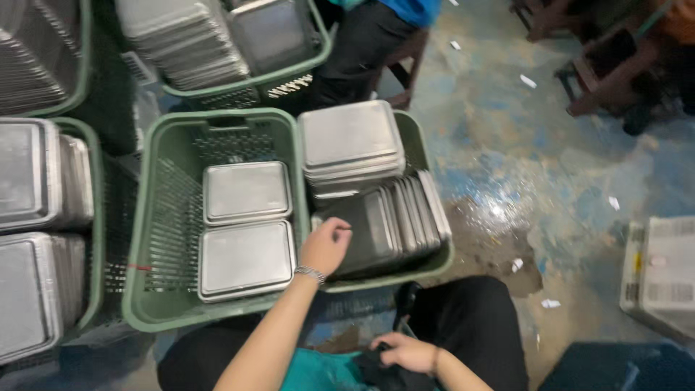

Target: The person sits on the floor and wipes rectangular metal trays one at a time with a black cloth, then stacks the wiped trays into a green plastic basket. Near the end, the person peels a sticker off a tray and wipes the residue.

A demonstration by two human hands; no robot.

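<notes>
My left hand [324,246], with a metal bracelet on the wrist, reaches into the right green basket [427,264]. Its fingers curl over the top edge of the nearest metal tray [365,232] in a row of trays leaning on edge. Behind that row lies a flat stack of metal trays [351,137]. My right hand [407,352] rests low over my lap, closed on a dark cloth [384,373]. The left green basket [163,239] holds two flat metal trays [246,239], one behind the other.
More green baskets with stacked metal trays stand at the far left [43,217] and at the top [217,43]. A person in dark trousers sits on a stool [369,43] beyond the baskets. The wet floor [521,166] has paper scraps; a grey crate [662,275] stands at the right.
</notes>
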